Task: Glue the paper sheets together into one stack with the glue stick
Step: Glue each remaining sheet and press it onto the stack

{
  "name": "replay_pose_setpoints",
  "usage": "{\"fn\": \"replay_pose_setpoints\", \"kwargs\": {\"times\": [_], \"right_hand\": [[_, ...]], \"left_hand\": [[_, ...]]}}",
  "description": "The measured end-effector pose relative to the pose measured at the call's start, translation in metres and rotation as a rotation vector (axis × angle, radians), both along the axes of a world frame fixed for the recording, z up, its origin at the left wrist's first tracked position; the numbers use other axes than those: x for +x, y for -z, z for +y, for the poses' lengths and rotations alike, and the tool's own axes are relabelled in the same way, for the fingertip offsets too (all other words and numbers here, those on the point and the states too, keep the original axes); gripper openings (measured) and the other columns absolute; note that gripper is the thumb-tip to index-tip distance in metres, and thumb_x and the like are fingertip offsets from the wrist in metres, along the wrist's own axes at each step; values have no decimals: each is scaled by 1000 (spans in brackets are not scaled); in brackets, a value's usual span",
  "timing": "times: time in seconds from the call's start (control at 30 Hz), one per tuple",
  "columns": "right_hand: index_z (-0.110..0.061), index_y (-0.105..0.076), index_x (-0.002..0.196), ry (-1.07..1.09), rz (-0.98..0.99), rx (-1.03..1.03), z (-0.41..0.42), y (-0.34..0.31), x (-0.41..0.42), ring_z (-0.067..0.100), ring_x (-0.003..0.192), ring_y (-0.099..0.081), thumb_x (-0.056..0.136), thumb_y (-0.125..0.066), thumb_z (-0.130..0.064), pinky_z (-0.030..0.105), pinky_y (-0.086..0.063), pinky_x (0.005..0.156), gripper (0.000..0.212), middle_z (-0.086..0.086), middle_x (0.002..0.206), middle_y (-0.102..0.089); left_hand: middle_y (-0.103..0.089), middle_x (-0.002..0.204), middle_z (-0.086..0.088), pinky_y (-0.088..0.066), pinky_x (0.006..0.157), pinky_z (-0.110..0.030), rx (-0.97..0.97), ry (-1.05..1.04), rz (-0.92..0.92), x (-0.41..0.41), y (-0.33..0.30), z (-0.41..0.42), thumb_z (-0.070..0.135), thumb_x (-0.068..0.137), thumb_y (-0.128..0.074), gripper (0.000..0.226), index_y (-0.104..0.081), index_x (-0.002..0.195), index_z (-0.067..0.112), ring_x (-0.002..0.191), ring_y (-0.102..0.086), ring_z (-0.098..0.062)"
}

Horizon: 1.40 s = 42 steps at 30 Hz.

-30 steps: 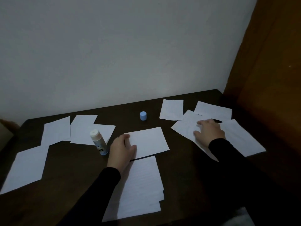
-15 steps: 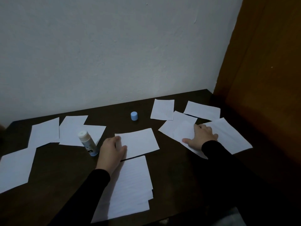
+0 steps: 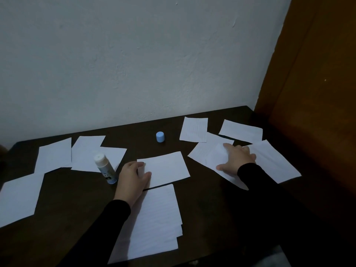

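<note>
Glue stick (image 3: pixel 105 168) stands uncapped on the dark tabletop (image 3: pixel 81 199), leaning slightly, its blue cap (image 3: pixel 160 136) well apart toward the wall.

Head view: the stick is just beside the left hand (image 3: pixel 133 178), on that hand's outer side, so the left is much the nearer of the two. That hand rests with its thumb and fingers on the left edge of a single sheet (image 3: pixel 165 168), which lies with its long axis across the view, just beyond the partly built stack (image 3: pixel 154 222). The right hand (image 3: pixel 236 158) lies spread, fingers fairly straight, on a loose sheet (image 3: pixel 210 157) among the right-hand scatter, well apart from the stick. My guess is that sheet gets drawn leftward toward the stack.
</note>
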State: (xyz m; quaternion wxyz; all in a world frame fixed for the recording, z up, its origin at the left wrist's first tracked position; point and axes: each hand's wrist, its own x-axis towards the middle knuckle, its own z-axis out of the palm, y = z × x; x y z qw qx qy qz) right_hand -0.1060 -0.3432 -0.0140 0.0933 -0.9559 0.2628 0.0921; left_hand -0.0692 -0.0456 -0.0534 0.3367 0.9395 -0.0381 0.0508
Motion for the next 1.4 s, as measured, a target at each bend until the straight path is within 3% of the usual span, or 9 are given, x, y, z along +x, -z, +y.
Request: {"fn": "replay_pose_setpoints", "kwargs": {"times": [0.1, 0.33, 0.57, 0.73, 0.87, 1.0, 1.1, 1.27, 1.4], "right_hand": [[-32, -28, 147, -41, -72, 12, 4, -3, -1, 26, 130, -36, 79, -74, -43, 43, -29, 104, 82, 3, 139, -46], [-24, -56, 125, -69, -141, 138, 19, -24, -4, 26, 119, -44, 97, -54, -25, 40, -26, 105, 28, 2, 117, -61], [-24, -52, 134, -250, -148, 222, 47, -47, 5, 27, 125, -45, 94, -56, -38, 43, -37, 106, 43, 1, 129, -57], [-26, -59, 122, -438, -208, 261, 82, -59, 9, 21, 114, -47, 94, -56, -38, 37, -35, 100, 30, -2, 115, -60], [-33, -57, 103, -539, -308, 338, 102, -56, 12, 13, 103, -47, 92, -57, -42, 33, -35, 96, 14, -15, 91, -50], [-34, -53, 119, -352, -528, 314, 101, -45, 20, 11, 107, -47, 84, -64, -53, 37, -34, 101, 41, -13, 113, -55], [-29, -40, 137, -108, -397, 643, 95, -34, 23, 14, 103, -52, 85, -69, -43, 38, -43, 100, 62, 0, 123, -59], [-15, -59, 128, -46, -205, 685, 93, -19, 21, 17, 108, -55, 92, -64, -24, 28, -41, 98, 38, 5, 123, -62], [-17, -62, 120, -47, -177, 579, 97, -11, 27, 17, 105, -58, 91, -65, -28, 34, -45, 101, 31, 3, 112, -65]], "left_hand": [[-52, 129, -3, -45, 103, -37, -29, -14, 18, -2, -2, -1, 24, 83, -72, 45, -60, 126, 17, 111, -54, -18], [-51, 129, -1, -48, 99, -40, -74, -29, 53, -5, -6, -2, 24, 83, -73, 51, -55, 129, 22, 107, -57, -20], [-47, 133, 3, -46, 101, -38, -137, -23, 12, -7, -14, 1, 34, 83, -72, 46, -57, 125, 24, 116, -50, -14], [-53, 119, 20, -47, 74, -19, -287, 214, 119, -17, -45, -3, 42, 84, -67, 48, -50, 130, 37, 90, -55, -9], [-65, 93, 9, -50, 72, -23, -328, 188, 121, -19, -48, -1, 36, 89, -64, 15, -66, 103, 31, 82, -59, -11], [-63, 77, -5, -48, 71, -28, -532, 36, 194, -17, -44, 10, 31, 91, -62, 14, -69, 88, 19, 71, -57, -12], [-57, 66, -2, -45, 63, -28, -598, -37, 254, -17, -37, 16, 27, 92, -62, 17, -67, 85, 13, 62, -51, -12], [-57, 58, 6, -45, 63, -23, -596, -89, 340, -18, -27, 21, 24, 92, -62, 19, -65, 76, 15, 58, -51, -8], [-63, 69, 0, -43, 60, -16, -372, -113, 259, -16, -19, 20, 24, 90, -64, 18, -66, 78, 11, 63, -54, -9]]}}
